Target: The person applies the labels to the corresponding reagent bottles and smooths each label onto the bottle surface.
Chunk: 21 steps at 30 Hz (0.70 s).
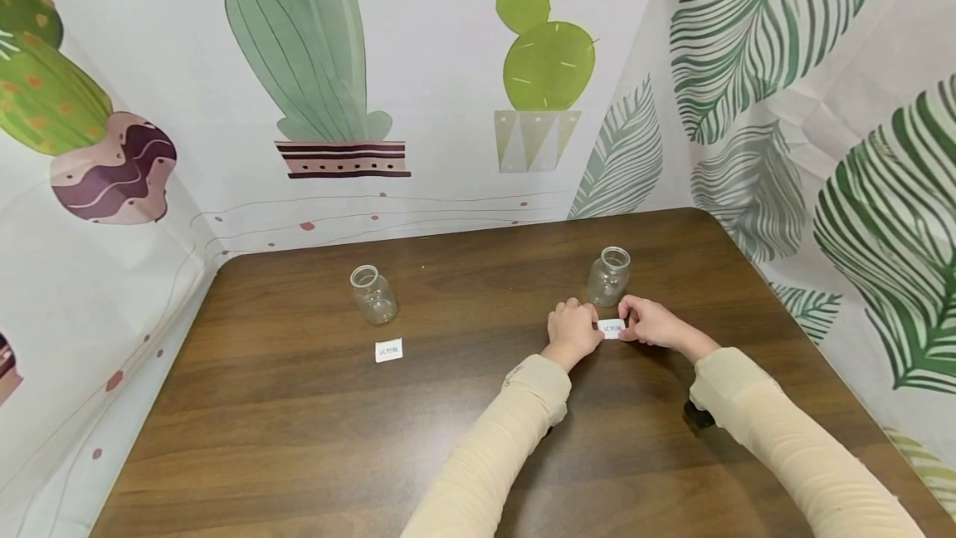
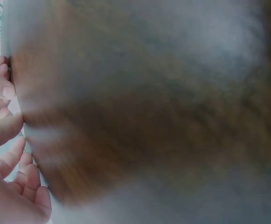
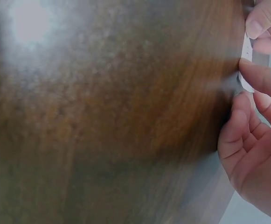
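Observation:
On the right of the table, a small white paper label [image 1: 612, 328] with printed characters lies between my two hands. My left hand [image 1: 573, 330] pinches its left edge. Thumb and forefinger of my right hand [image 1: 651, 324] pinch the opposite edge. Just behind the label stands an upright clear glass jar [image 1: 608, 276] without a lid. In the right wrist view the label [image 3: 246, 50] shows as a white strip between the hands; the left wrist view shows the fingers crowded at its edge.
A second open glass jar [image 1: 375, 295] stands on the left of the brown wooden table [image 1: 314, 438]. In front of it lies another white label [image 1: 388, 350]. Behind the table hangs a wall covering [image 1: 448, 65] printed with cacti and leaves.

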Each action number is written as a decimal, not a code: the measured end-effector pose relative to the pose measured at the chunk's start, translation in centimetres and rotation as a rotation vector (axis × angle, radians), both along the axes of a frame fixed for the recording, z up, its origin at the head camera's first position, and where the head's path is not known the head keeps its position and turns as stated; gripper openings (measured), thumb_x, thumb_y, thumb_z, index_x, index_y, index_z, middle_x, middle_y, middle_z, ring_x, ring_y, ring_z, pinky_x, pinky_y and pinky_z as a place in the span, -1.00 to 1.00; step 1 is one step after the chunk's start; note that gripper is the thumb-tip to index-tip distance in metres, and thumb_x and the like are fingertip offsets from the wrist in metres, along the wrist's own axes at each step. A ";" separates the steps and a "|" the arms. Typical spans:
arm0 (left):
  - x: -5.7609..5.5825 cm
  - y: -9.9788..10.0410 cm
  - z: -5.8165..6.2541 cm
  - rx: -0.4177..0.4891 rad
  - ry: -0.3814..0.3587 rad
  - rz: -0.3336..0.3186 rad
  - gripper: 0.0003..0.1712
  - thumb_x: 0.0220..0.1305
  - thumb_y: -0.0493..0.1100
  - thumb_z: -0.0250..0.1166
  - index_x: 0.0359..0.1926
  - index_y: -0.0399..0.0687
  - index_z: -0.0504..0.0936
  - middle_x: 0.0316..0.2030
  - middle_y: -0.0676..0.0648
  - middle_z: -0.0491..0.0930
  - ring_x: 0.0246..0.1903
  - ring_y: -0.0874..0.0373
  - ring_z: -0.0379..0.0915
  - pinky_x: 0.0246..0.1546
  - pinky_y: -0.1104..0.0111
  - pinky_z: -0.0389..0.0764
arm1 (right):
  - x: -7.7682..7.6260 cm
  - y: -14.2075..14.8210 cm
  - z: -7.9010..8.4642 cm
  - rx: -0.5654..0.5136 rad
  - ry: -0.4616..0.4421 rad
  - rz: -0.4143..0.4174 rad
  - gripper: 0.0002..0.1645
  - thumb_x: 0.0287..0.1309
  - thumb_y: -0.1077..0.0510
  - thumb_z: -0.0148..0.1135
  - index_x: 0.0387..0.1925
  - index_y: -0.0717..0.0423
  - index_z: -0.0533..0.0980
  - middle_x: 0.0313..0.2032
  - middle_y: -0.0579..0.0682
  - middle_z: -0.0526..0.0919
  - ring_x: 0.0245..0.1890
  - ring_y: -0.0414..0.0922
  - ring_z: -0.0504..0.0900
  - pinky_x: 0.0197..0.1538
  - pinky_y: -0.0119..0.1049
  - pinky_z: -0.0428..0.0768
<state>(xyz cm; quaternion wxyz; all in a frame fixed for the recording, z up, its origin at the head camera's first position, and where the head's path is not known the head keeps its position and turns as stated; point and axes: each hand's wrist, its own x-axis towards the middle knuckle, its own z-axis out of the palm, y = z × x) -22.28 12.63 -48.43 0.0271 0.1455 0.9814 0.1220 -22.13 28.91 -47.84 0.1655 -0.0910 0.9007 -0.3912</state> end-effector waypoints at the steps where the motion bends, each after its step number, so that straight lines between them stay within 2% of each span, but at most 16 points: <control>1: 0.0 0.0 0.0 0.000 -0.004 -0.001 -0.74 -0.10 0.15 0.29 -0.32 0.29 0.57 -0.29 0.13 0.48 -0.29 0.21 0.36 -0.38 0.41 0.30 | 0.0 0.0 0.0 -0.005 -0.002 -0.005 -0.67 -0.19 0.36 0.25 -0.39 0.28 0.26 -0.70 -0.09 0.30 -0.75 -0.24 0.29 -0.69 -0.43 0.25; 10: 0.1 0.0 0.0 0.015 0.003 -0.004 -0.76 -0.10 0.13 0.29 -0.35 0.27 0.54 -0.30 0.13 0.48 -0.29 0.21 0.37 -0.39 0.41 0.29 | 0.1 0.0 -0.2 -0.014 0.038 0.003 -0.70 -0.19 0.39 0.23 -0.42 0.30 0.27 -0.70 -0.10 0.28 -0.74 -0.25 0.28 -0.67 -0.43 0.27; 17: 0.2 -0.1 0.0 0.026 0.014 -0.008 -0.77 -0.09 0.13 0.29 -0.36 0.27 0.52 -0.30 0.13 0.49 -0.28 0.20 0.38 -0.38 0.41 0.30 | 0.3 -0.4 0.0 0.016 0.033 -0.062 -0.88 -0.08 0.38 0.13 -0.48 0.32 0.34 -0.67 -0.05 0.34 -0.73 -0.23 0.29 -0.66 -0.41 0.30; 21: 0.3 -0.1 0.1 0.021 0.014 -0.013 -0.75 -0.08 0.14 0.29 -0.33 0.27 0.53 -0.30 0.14 0.49 -0.27 0.21 0.38 -0.39 0.41 0.28 | 0.3 -0.5 0.1 0.016 0.004 -0.112 -0.85 -0.06 0.33 0.14 -0.45 0.32 0.34 -0.66 -0.05 0.36 -0.74 -0.22 0.32 -0.67 -0.40 0.33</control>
